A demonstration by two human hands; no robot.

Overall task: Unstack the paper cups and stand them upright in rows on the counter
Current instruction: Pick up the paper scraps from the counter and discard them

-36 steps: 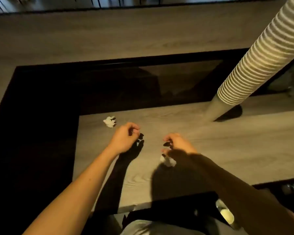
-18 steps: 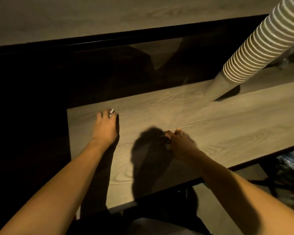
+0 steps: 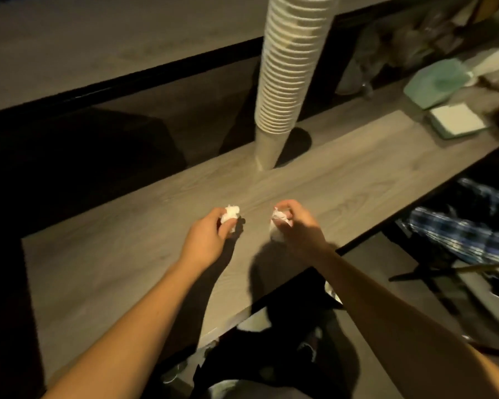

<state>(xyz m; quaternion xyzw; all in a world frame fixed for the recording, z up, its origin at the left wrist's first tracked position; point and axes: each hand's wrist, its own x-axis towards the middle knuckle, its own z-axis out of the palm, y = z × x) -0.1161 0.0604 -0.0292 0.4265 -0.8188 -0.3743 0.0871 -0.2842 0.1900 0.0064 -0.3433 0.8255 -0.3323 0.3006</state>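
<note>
While the tall stack of paper cups (image 3: 288,79) stands untouched at the far edge of the wooden counter (image 3: 343,174), both hands work nearer the front. The left hand (image 3: 206,239) pinches a crumpled white wad (image 3: 231,214) between thumb and fingers; the right hand (image 3: 297,226) — fingers closed — grips a second wad (image 3: 280,216). The two hands are near each other but apart.
</note>
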